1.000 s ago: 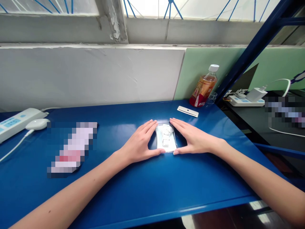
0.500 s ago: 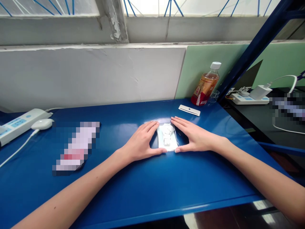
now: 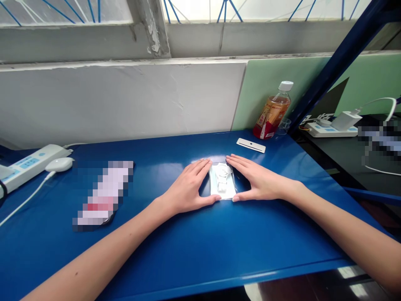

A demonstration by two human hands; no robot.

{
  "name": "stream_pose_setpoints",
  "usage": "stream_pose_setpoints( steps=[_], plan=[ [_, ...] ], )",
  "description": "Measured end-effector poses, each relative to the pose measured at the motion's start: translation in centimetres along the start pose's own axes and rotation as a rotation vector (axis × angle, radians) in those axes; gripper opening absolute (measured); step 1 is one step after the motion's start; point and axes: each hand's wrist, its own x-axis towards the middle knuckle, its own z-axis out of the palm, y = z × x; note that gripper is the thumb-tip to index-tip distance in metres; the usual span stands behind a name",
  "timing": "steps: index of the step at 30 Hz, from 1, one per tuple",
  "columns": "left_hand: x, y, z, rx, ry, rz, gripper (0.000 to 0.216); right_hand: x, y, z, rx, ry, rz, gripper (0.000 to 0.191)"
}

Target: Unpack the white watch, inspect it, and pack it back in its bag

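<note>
A small clear packet (image 3: 222, 195) lies flat on the blue table, with a white coiled cable and a small white block showing inside it. My left hand (image 3: 191, 184) rests at its left side, thumb and fingers apart, the tips at the packet's edge. On the other side, my right hand (image 3: 255, 177) mirrors it, with fingers stretched out and thumb spread near the lower right corner. The packet sits framed between both hands, and neither hand is wrapped round it.
A white slotted strip (image 3: 251, 145) lies behind my right hand, near a drink bottle (image 3: 272, 116). To the left are a blurred-out phone-like object (image 3: 108, 192), a white round device (image 3: 59, 164) on a cable and a power strip (image 3: 34, 163). A blue post (image 3: 338, 62) slants at right.
The whole view has shifted slightly, so everything appears a little further right. Both hands keep the same pose around the packet.
</note>
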Motion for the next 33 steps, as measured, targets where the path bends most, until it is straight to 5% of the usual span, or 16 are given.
stream_pose_setpoints(
  steps=[9, 14, 19, 23, 33],
  plan=[
    [-0.1, -0.3, 0.5, 0.039, 0.1, -0.003, 0.045, 0.6, 0.0, -0.4, -0.015, 0.318, -0.05, 0.021],
    [0.0, -0.8, 0.8, 0.048, 0.11, -0.015, 0.041, 0.6, -0.1, -0.5, 0.022, 0.345, -0.069, 0.017],
    [-0.1, -0.9, 0.9, 0.064, 0.107, -0.019, 0.041, 0.3, 0.5, -0.7, 0.014, 0.186, -0.07, 0.067],
    [0.0, -0.6, 0.8, 0.063, 0.129, -0.047, 0.041, 0.2, 0.9, -0.5, 0.051, 0.103, -0.084, 0.066],
    [0.0, -1.4, -0.3, 0.048, 0.063, -0.041, 0.064, 0.5, 0.8, -0.4, 0.09, 0.174, -0.041, 0.066]
  ],
)
